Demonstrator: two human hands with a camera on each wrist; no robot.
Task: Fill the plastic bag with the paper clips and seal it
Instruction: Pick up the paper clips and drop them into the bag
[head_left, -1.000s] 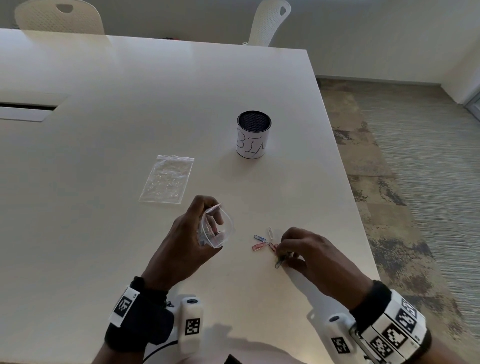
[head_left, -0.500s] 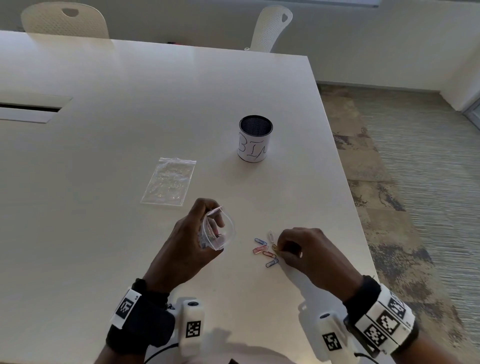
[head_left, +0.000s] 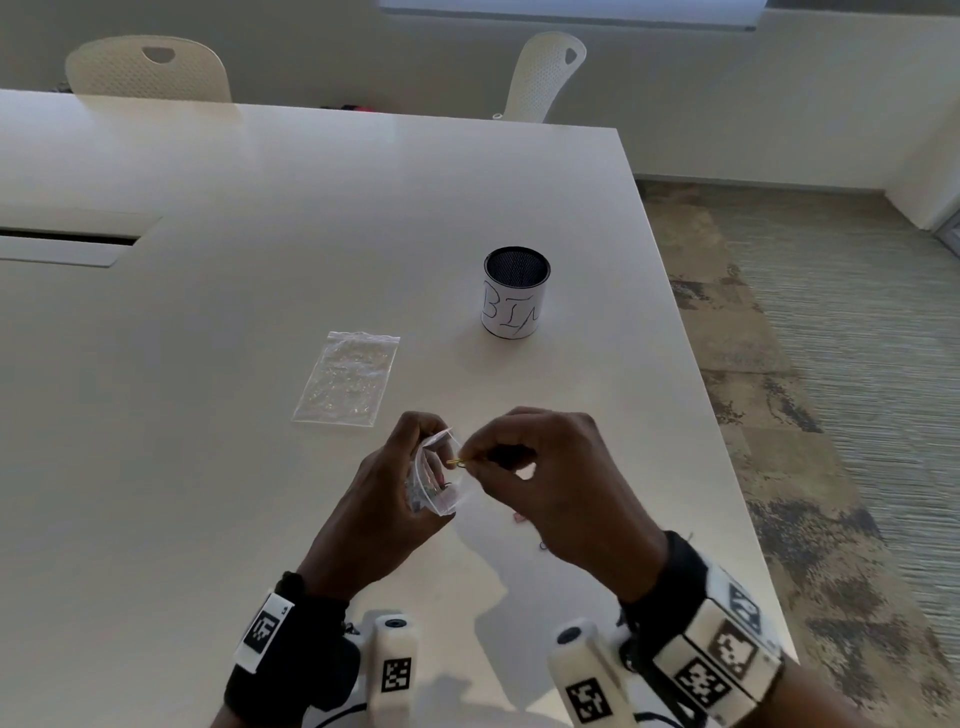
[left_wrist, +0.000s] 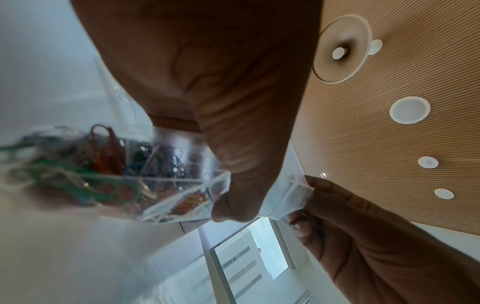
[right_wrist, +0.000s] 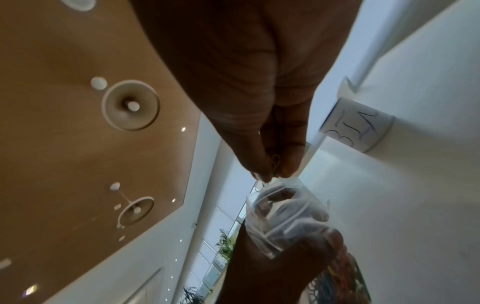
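The bench (head_left: 208, 364) carries a spare flat bag (head_left: 347, 378) toward its middle and a mesh cup (head_left: 516, 292) nearer its right edge. Above the near edge, the left hand (head_left: 384, 509) has its fingers clamped on the plastic bag (head_left: 434, 483), mouth held open. The right hand (head_left: 550, 483) pinches a yellow paper clip (head_left: 457, 461) at the rim. If the clip snags there, it may drop among the loose clips (head_left: 519, 518) below.
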